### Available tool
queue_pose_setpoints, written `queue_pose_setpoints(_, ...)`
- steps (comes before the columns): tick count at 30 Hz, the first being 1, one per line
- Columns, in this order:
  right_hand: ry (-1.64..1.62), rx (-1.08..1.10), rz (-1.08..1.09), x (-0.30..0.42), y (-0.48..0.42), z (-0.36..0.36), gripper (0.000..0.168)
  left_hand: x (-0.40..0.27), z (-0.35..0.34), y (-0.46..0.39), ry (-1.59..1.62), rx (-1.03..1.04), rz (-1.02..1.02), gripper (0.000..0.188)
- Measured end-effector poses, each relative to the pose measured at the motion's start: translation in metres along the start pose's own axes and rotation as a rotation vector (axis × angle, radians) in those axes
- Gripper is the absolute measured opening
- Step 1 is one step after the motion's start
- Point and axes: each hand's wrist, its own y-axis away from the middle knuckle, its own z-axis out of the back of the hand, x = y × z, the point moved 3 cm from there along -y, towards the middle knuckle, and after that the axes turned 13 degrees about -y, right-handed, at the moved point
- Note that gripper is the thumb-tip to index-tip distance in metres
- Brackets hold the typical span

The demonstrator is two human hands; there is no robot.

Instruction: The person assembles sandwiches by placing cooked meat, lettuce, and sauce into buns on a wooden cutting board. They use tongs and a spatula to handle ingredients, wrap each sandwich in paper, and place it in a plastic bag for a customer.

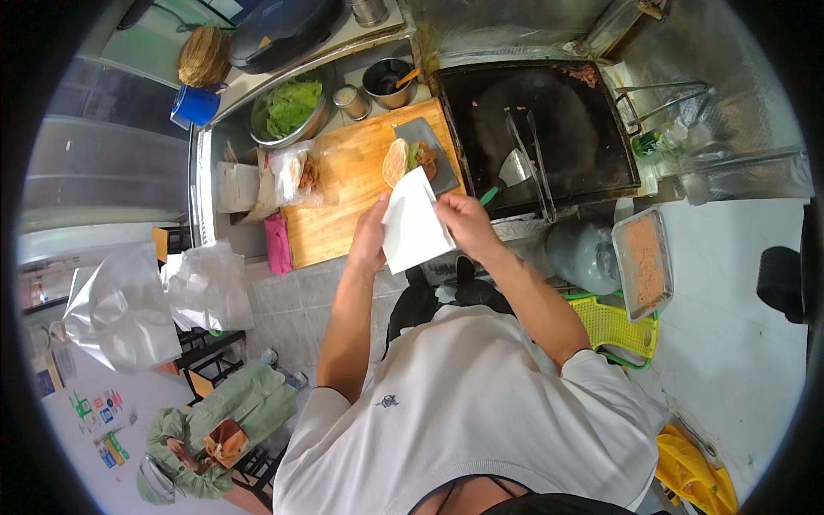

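A white paper sleeve (415,225) is held between my two hands in front of my body. My left hand (370,233) grips its left edge, and my right hand (468,222) pinches its right edge. Just beyond the paper's upper corner lies a flatbread bun (395,162) with lettuce and browned meat (425,161) beside it, partly on a grey board (444,179). Under these is a wooden cutting board (347,154). Another filled bun in a clear plastic bag (296,174) rests at that board's left side. The paper hides part of the board's front edge.
A black griddle (560,141) with metal tongs (534,167) and a scraper adjoins the board on the right. Behind are a bowl of lettuce (293,109), a shaker (351,102) and a pot (389,84). A tray of minced filling (644,264) stands right; a person in green (225,425) is lower left.
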Motion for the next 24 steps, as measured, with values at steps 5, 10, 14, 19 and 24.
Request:
queue_pose_setpoints(5,0.324,-0.104,0.160,-0.031,-0.006,0.030,0.021,0.008,-0.009,-0.006,0.332,0.009,-0.045,0.041)
queue_pose_setpoints(10,1.211,-0.125,0.094,-0.006,0.003,0.017,0.029,0.027,-0.015,0.000,-0.548,-0.001,-0.283,0.041)
queue_pose_setpoints(14,-0.130,-0.005,-0.424,-0.030,-0.003,0.039,0.030,0.016,-0.031,0.002,-0.696,-0.018,-0.397,0.037)
queue_pose_setpoints(19,-0.313,0.184,-0.410,0.024,0.017,0.005,0.051,0.050,-0.009,-0.028,-0.136,-0.206,-0.145,0.033)
queue_pose_setpoints(24,-0.361,-0.078,-0.047,-0.016,-0.005,0.006,0.032,0.064,-0.018,-0.034,-0.020,-0.241,-0.123,0.026)
